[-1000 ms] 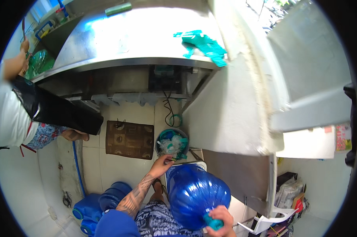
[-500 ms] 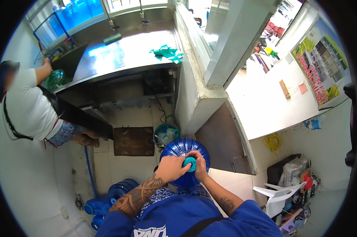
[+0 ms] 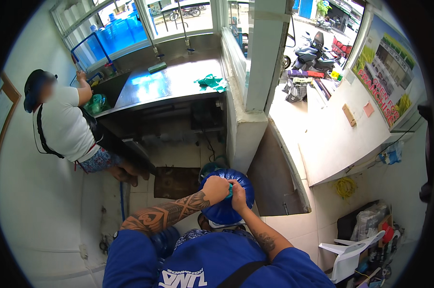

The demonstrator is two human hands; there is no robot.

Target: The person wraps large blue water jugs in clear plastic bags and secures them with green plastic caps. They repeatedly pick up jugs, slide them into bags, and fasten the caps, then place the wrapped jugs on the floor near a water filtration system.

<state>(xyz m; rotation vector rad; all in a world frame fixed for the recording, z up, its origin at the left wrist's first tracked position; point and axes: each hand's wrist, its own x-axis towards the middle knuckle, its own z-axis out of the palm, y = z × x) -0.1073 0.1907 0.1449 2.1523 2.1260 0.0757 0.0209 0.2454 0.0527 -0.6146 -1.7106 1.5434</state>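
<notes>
In front of the person's chest, above the tiled floor (image 3: 188, 153), a round blue water jug (image 3: 226, 204) is held. Its teal cap (image 3: 230, 190) is gripped between the left hand (image 3: 216, 188) and right hand (image 3: 238, 198), fingers curled tightly around it. A co-worker (image 3: 63, 125) is seen at the steel sink counter (image 3: 169, 84).

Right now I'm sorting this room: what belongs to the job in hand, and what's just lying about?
In hand:
blue water jug
teal cap
left hand
right hand

Lying about:
green cloth on the steel counter
white plastic chair
yellow cord
floor mat
</notes>
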